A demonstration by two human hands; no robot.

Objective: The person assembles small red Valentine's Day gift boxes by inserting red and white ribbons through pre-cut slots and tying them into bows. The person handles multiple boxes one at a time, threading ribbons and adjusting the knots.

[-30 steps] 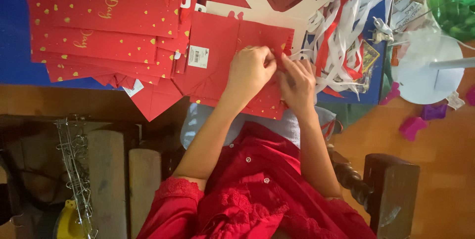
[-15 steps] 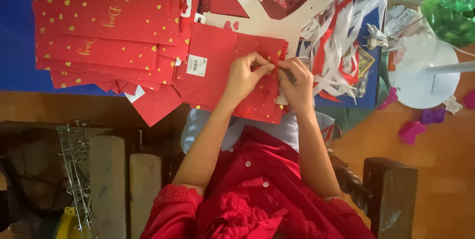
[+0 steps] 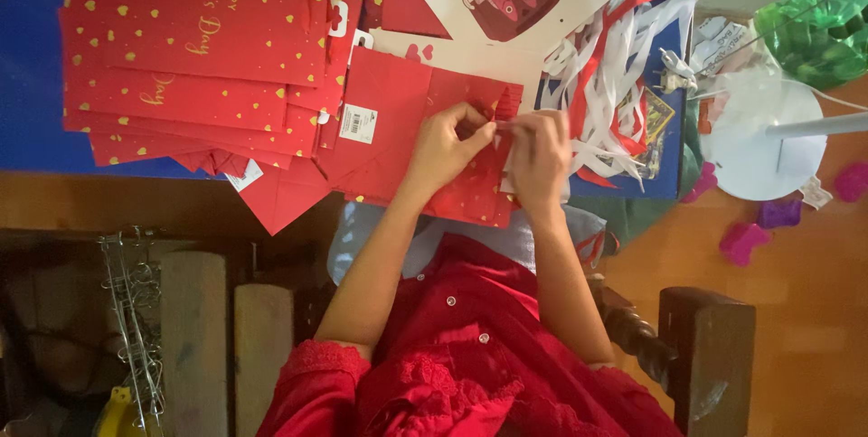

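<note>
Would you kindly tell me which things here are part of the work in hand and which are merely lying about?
In hand:
left hand
right hand
red paper bag
stack of red bags
ribbon strips

Lying about:
white round stand
green wrapping
pink bits

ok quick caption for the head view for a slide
Both hands, left hand and right hand, pinch the top edge of a red paper bag beside a stack of red bags.

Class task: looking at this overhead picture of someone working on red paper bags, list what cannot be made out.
- Head view: what the left hand and right hand pinch, hidden by fingers.
- Top red paper bag: its front, covered by both hands.
- Bag stack: cut off by the top edge.
</note>
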